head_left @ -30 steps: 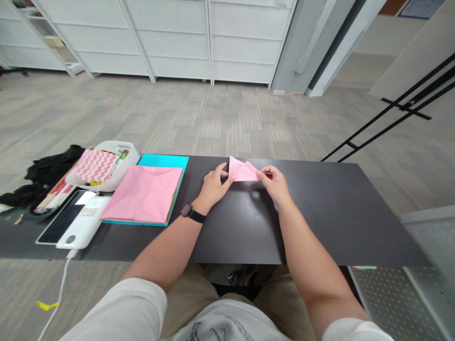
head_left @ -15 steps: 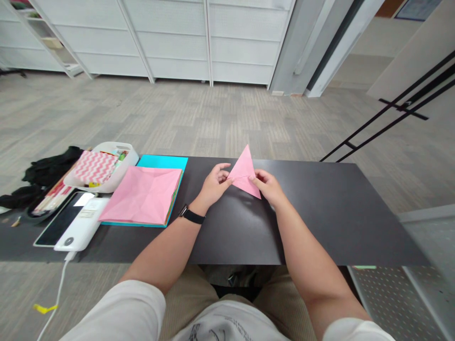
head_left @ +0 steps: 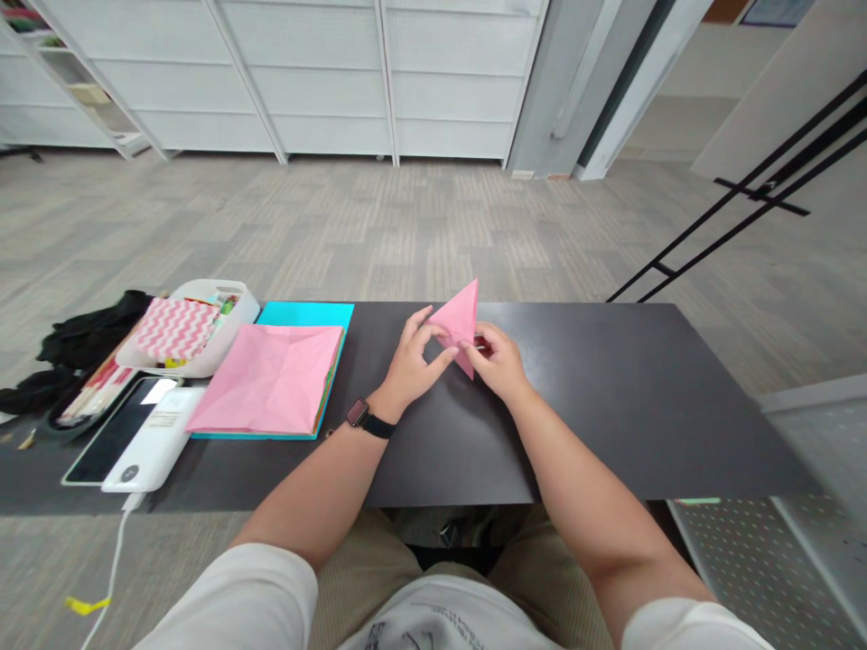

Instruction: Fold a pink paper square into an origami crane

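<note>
A pink sheet of paper folded into a triangle (head_left: 458, 313) is held above the dark table, one point up and away from me. My right hand (head_left: 498, 359) pinches it along its right edge, thumb in front and fingers behind. At its left side is my left hand (head_left: 414, 361), a dark watch on the wrist. Its forefinger touches the paper's face and its thumb reaches toward the lower middle, the fingers curved around that corner. The fold's inner layers are hidden.
Left on the dark table (head_left: 610, 397) lies creased pink paper (head_left: 271, 379) over a blue sheet (head_left: 308, 314). Beyond it are a white basket (head_left: 234, 329), a white power bank (head_left: 153, 442) with a cable, a dark-screened tablet (head_left: 112, 442) and black cloth (head_left: 88, 334).
The folded paper has turned, so its face looks narrower and its lower point sits further left. My left hand has shifted its fingers onto the face; my right hand has moved slightly left.
</note>
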`<state>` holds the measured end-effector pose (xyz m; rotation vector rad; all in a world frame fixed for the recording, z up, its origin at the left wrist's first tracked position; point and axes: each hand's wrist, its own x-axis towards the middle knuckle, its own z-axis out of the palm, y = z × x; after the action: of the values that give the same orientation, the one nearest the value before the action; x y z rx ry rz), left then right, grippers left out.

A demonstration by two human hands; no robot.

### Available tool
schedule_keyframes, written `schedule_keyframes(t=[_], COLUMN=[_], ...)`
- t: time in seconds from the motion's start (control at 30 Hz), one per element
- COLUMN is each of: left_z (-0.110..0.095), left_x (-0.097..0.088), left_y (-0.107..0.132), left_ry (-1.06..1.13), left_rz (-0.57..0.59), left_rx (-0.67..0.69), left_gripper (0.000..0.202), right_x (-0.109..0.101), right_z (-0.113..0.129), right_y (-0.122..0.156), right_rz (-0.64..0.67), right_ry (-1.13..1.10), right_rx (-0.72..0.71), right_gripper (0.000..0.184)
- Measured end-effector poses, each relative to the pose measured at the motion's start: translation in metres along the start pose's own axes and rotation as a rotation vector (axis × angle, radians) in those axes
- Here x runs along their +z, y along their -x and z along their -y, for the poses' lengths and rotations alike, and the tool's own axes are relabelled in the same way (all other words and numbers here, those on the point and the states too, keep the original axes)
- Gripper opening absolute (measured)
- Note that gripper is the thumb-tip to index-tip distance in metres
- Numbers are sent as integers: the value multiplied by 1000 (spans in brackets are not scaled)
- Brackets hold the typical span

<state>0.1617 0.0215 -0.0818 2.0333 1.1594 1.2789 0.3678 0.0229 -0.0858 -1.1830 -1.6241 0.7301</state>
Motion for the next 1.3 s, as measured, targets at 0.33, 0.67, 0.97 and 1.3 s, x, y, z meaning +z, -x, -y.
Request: schedule_keyframes(t=[0.33, 0.67, 0.97, 1.3], left_z=[8, 8, 8, 3], left_x=[4, 6, 3, 4], left_y=[1, 1, 1, 4], left_ry=[171, 390, 432, 330], left_rz=[25, 61, 84, 93], left_rx=[-25, -112, -144, -75], left_gripper=[31, 41, 34, 33], right_x=[4, 4, 6, 5], right_z=[11, 3, -1, -1], right_y=[7, 4, 2, 3], right_rz=[190, 239, 201, 55], right_ry=[-146, -337, -393, -35], right_rx=[-170, -22, 100, -2], right_gripper=[34, 47, 50, 44])
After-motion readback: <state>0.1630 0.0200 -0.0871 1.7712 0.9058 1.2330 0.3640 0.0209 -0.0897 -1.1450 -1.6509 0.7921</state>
